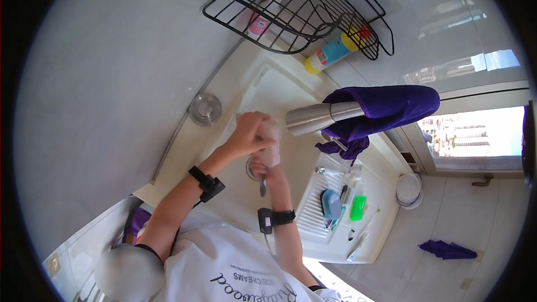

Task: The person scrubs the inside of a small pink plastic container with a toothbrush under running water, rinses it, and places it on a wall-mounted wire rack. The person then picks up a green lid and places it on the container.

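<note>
My left hand (249,134) reaches over the white sink (235,204), fingers bent round the upper part of a pale pinkish, box-shaped thing (271,144). Motion smears it, so I cannot tell its kind. Just below, my right hand (268,170) has its fingers curled at the thing's lower end. A grey metal handle (263,187) sticks out under the right hand's fingers; its other end is hidden. Behind the hands is the round drain (251,169). Close to the right of the box-shaped thing hangs the mouth of a steel faucet (309,119).
A purple towel (386,106) drapes over the faucet. Above hangs a black wire rack (268,14) with bottles by it. The ribbed sink ledge (313,212) at right holds a blue brush (331,204) and a green block (358,208). A steel cup (205,109) stands at left.
</note>
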### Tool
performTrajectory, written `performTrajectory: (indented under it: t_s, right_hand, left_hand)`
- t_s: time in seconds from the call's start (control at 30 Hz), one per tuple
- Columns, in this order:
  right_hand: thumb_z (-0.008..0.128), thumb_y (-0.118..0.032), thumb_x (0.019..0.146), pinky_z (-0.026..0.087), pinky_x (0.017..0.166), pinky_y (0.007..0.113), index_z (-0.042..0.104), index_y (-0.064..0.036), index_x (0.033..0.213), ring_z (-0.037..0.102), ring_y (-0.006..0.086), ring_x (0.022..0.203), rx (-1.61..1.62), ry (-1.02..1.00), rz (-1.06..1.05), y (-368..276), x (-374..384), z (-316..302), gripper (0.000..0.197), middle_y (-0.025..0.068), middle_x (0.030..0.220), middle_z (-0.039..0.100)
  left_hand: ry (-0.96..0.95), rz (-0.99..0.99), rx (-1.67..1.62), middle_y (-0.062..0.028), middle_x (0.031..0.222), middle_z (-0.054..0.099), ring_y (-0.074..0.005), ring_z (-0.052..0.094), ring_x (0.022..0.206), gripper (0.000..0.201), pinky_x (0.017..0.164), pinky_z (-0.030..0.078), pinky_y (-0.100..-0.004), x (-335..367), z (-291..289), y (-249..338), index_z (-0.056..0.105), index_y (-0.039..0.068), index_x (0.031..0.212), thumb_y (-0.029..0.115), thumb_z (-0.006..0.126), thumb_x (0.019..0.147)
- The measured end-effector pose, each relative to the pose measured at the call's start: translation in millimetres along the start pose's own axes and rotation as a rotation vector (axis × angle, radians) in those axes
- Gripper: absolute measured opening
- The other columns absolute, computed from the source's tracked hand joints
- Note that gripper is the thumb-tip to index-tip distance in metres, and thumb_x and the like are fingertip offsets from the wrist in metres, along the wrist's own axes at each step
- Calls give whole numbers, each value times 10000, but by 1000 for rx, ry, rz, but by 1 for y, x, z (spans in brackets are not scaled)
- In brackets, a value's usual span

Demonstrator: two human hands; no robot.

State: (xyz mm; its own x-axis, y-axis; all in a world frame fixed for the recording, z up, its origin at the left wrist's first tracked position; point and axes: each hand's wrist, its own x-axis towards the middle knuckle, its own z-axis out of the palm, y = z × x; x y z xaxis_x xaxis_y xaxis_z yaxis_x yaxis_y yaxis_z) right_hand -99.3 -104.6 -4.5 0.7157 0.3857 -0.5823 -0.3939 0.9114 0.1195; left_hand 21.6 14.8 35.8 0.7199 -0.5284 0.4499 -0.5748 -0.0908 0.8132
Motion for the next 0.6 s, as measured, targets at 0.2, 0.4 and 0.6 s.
performTrajectory:
  t_s: [0.2, 0.4, 0.6]
  right_hand:
    - [435, -256, 913, 312, 381, 158, 423, 0, 998, 357, 83, 507, 63, -99, 90, 3, 3, 10, 270, 77, 687, 421]
    - [402, -197, 927, 317, 389, 159, 425, 5, 993, 350, 85, 531, 194, -130, 136, 12, 5, 3, 214, 67, 702, 405]
    - [401, -191, 927, 320, 392, 164, 427, 2, 990, 352, 84, 545, 213, -152, 109, 17, 5, -3, 206, 64, 703, 401]
  left_hand:
    - [-30, -155, 7, -72, 910, 564, -264, 527, 876, 438, 754, 364, -384, 11, 0, 3, 559, 63, 980, 305, 704, 645]
    - [-27, -216, 44, -38, 871, 602, -244, 557, 844, 226, 718, 381, -390, 14, 10, 2, 597, 98, 908, 272, 589, 763]
    - [84, -182, 72, -53, 909, 612, -260, 556, 883, 170, 764, 380, -404, 7, 22, 3, 608, 100, 914, 115, 453, 845]
